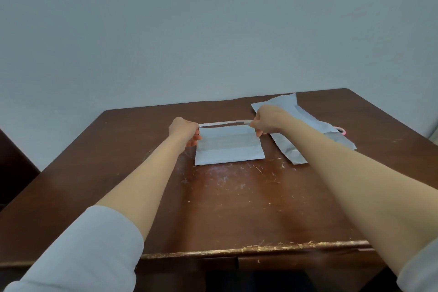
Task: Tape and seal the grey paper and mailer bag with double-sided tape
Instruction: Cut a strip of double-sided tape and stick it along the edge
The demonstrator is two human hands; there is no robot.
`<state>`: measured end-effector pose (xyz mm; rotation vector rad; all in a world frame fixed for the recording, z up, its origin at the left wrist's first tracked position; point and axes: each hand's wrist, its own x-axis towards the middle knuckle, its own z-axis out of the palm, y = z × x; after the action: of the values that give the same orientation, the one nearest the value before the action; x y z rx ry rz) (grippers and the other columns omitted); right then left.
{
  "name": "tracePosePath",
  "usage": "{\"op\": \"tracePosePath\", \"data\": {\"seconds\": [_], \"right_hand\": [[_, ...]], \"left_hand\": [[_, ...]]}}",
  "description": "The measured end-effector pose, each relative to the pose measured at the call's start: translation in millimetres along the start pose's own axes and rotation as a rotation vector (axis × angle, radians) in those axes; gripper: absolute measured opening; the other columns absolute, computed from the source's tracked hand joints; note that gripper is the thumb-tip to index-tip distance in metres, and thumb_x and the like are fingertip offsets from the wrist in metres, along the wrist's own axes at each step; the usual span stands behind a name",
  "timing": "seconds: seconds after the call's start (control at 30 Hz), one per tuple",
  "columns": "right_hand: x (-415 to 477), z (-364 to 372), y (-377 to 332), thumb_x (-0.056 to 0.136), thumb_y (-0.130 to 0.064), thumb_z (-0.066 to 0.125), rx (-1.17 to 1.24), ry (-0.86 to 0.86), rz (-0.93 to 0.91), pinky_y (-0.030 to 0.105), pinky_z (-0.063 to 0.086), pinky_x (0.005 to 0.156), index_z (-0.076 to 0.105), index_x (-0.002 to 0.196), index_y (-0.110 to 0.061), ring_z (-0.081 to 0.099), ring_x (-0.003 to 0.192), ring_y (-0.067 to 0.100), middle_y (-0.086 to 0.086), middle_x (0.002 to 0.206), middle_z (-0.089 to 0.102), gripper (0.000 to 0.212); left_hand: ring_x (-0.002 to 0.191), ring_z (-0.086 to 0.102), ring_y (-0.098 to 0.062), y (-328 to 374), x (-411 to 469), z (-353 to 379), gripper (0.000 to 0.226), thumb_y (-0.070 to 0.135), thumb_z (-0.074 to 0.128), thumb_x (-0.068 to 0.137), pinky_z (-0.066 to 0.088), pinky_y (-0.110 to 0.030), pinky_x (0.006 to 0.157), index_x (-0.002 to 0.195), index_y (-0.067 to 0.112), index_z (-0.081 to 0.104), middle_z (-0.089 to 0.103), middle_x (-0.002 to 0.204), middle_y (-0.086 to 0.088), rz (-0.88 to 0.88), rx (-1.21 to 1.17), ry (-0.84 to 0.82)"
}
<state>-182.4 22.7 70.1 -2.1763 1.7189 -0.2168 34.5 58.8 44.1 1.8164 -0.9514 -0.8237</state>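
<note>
Pale grey-blue wall (213,26) fills the upper half of the view. Below it a dark brown wooden table (237,201), top scratched and scuffed, near edge chipped with light flecks. Dark furniture edge at far left, can't tell what it is.

Both forearms reach forward over the table; light grey sleeves (90,251) pushed up past the elbows.

Grey mailer bag (315,125) lies flat on the right far part of the table, angled, long side running toward the near right; part of it hidden behind the right forearm. A small pink curved object (342,130) peeks out at the bag's right edge, mostly hidden, can't identify.

Grey paper (228,146), folded into a rectangle, lies flat mid-table just left of the mailer bag, not touching it as far as visible. A lighter band runs across its width.

Left hand (184,131) closed in a pinch on the left end of a white tape strip (222,123), other fingers curled down beside the paper's upper-left corner. Right hand (267,121) also closed, pinching the strip's right end at the paper's upper-right corner. Strip is stretched taut between the hands, along the paper's far edge; can't tell if it touches the paper.
</note>
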Motion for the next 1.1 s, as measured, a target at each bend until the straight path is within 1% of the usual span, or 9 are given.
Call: {"op": "tracePosePath", "data": {"seconds": [0.1,0.27,0.33,0.43,0.57,0.7,0.83,0.93,1.1], "right_hand": [[4,-2,2,0.094,-0.023,0.052,0.113,0.019,-0.005,0.03,0.05,0.084,0.074,0.087,-0.001,0.058,0.075,0.014,-0.009,0.061,0.064,0.032],[8,-1,5,0.094,-0.026,0.057,0.171,0.084,-0.036,0.018,0.038,0.058,0.064,0.066,-0.013,0.05,0.067,0.006,-0.008,0.061,0.06,0.031],[8,1,4,0.095,-0.025,0.054,0.208,0.116,-0.04,0.02,0.035,0.056,0.064,0.071,-0.012,0.048,0.066,0.006,-0.008,0.061,0.058,0.03],[8,4,0,0.098,-0.025,0.049,0.17,0.161,-0.016,0.026,0.037,0.065,0.068,0.091,-0.005,0.05,0.073,0.014,-0.006,0.06,0.054,0.028],[8,4,1,0.091,-0.017,0.052,0.074,0.128,0.017,0.025,0.037,0.054,0.069,0.088,-0.001,0.047,0.059,0.012,-0.002,0.064,0.062,0.024],[4,6,1,0.091,-0.023,0.051,-0.13,0.211,0.003,0.032,0.041,0.073,0.068,0.09,-0.01,0.062,0.085,0.027,0.005,0.088,0.068,0.022],[1,11,-3,0.09,-0.017,0.05,-0.321,0.263,-0.015,0.036,0.033,0.079,0.063,0.085,-0.015,0.058,0.086,0.027,0.0,0.078,0.057,0.015],[-3,17,-6,0.088,-0.011,0.047,-0.397,0.284,-0.028,0.033,0.03,0.076,0.046,0.068,-0.016,0.049,0.08,0.027,-0.001,0.069,0.042,0.02],[-8,22,-9,0.085,-0.007,0.047,-0.458,0.315,-0.038,0.034,0.027,0.076,0.037,0.062,-0.017,0.043,0.08,0.024,0.0,0.066,0.04,0.026]], "left_hand": [[0.056,0.059,-0.017,3,2,-2,0.004,0.006,0.052,0.093,0.047,-0.023,0.046,0.097,0.006,0.054,0.06,0.074,-0.009,0.016,-0.005,0.008],[0.054,0.059,-0.015,4,4,-8,0.005,0.006,0.054,0.093,0.046,-0.019,0.04,0.097,0.004,0.055,0.06,0.074,-0.008,0.007,0.023,-0.004],[0.056,0.059,-0.016,0,4,-8,0.008,0.006,0.055,0.092,0.044,-0.02,0.04,0.099,0.002,0.056,0.06,0.075,-0.009,-0.01,0.036,-0.025],[0.057,0.058,-0.016,-4,2,-6,0.011,0.006,0.055,0.092,0.044,-0.021,0.043,0.101,0.0,0.057,0.06,0.075,-0.01,-0.025,0.05,-0.044],[0.055,0.055,-0.016,-5,-1,-3,0.011,0.005,0.055,0.091,0.044,-0.021,0.046,0.1,0.0,0.058,0.06,0.073,-0.01,-0.026,0.069,-0.06],[0.058,0.053,-0.018,-7,-3,-3,0.011,0.004,0.055,0.09,0.041,-0.021,0.042,0.098,-0.002,0.06,0.059,0.068,-0.01,-0.03,0.123,-0.084],[0.067,0.053,-0.024,-12,-4,-2,0.009,0.003,0.053,0.087,0.037,-0.024,0.043,0.089,-0.003,0.059,0.057,0.064,-0.011,-0.035,0.208,-0.108],[0.066,0.051,-0.025,-15,-3,-1,0.012,0.006,0.053,0.086,0.037,-0.024,0.047,0.081,-0.003,0.059,0.058,0.063,-0.012,-0.012,0.292,-0.108],[0.044,0.043,-0.02,-14,-1,0,0.018,0.01,0.052,0.086,0.039,-0.023,0.048,0.083,-0.003,0.064,0.059,0.059,-0.009,0.045,0.469,-0.078]]}}
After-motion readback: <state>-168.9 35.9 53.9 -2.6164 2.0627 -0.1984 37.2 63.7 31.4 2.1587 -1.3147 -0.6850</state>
